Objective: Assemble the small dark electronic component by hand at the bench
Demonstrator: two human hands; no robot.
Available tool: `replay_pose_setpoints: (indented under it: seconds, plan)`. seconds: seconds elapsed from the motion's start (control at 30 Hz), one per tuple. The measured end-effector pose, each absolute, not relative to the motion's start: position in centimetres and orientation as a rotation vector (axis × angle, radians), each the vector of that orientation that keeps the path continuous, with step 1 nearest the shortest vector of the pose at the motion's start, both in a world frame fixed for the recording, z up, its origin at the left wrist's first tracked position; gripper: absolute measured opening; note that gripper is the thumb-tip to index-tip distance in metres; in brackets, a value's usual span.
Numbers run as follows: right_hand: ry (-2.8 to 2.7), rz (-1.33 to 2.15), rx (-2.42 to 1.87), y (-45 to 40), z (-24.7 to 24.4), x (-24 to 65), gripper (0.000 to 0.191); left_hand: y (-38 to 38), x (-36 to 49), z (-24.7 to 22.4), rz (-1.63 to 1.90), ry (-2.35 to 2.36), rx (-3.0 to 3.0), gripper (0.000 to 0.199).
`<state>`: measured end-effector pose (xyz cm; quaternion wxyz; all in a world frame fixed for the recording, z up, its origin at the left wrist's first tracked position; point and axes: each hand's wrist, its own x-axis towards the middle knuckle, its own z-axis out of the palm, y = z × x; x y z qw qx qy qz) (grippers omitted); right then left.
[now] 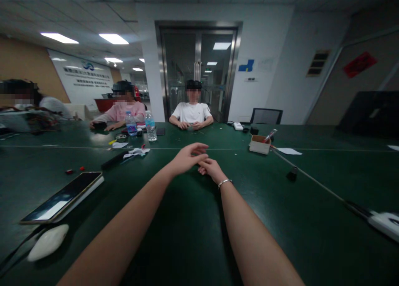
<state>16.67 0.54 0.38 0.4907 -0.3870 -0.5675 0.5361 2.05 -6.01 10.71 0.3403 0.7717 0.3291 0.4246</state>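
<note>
On my head feed, 2 bare hands meet at the centre of the frame, above the green table [193, 228]. Left hand [187, 159]: fingers bent and set apart from the thumb, grip open, nothing visible in the gap. Right hand [213, 169]: fingers curled beneath the left thumb; I cannot tell whether they enclose a small item or touch the left hand. A bracelet [225, 183] rings the right wrist.

Nearest loose items: crumpled paper [137, 152], left of centre, and a small box [259, 147] with a pen-like item [270, 135] in it, right of centre. Both rest on the table, apart from the hands.

Handling, by my estimate: the paper is light, soft and easily torn; pinch a raised fold between thumb and fingertip. The box is light and fairly stiff, but its walls may crush; grip 2 opposite sides below the rim and hold it level. The tabletop is hard and smooth; I treat it as fixed support.
</note>
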Motion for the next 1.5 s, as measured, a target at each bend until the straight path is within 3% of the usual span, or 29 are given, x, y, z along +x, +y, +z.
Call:
replay_pose_setpoints:
  seconds: [0.13, 0.33, 0.63, 0.77, 1.0, 1.23, 1.5]
  plan:
    - [-1.332, 1.339, -0.974, 0.4, 0.5, 16.5, 0.014, 0.6, 0.9, 5.1, 1.392, 1.360, 1.751, 0.026]
    - [-1.344, 1.299, -0.995, 0.5, 0.4, 16.5, 0.015, 1.3, 0.6, -0.6, 1.158, 1.366, 1.750, 0.042]
    - [-1.322, 1.320, -0.996, 0.4, 0.5, 16.6, 0.016, 0.9, -0.2, -0.4, 1.100, 1.303, 1.827, 0.037]
    - [-1.319, 1.317, -1.008, 0.3, 0.5, 16.5, 0.014, 1.2, -0.3, -0.8, 1.204, 1.152, 1.759, 0.029]
    - [-1.397, 1.302, -1.045, 0.4, 0.7, 16.6, 0.015, 1.2, -0.6, -0.5, 1.295, 0.949, 1.672, 0.031]
    - [-1.413, 1.288, -1.025, 0.5, 0.4, 16.8, 0.016, 1.0, -0.3, -0.2, 1.303, 0.987, 1.632, 0.040]
    - [-1.394, 1.309, -1.028, 0.6, 0.5, 16.7, 0.013, 1.5, 0.0, -0.8, 1.185, 1.113, 1.715, 0.027]
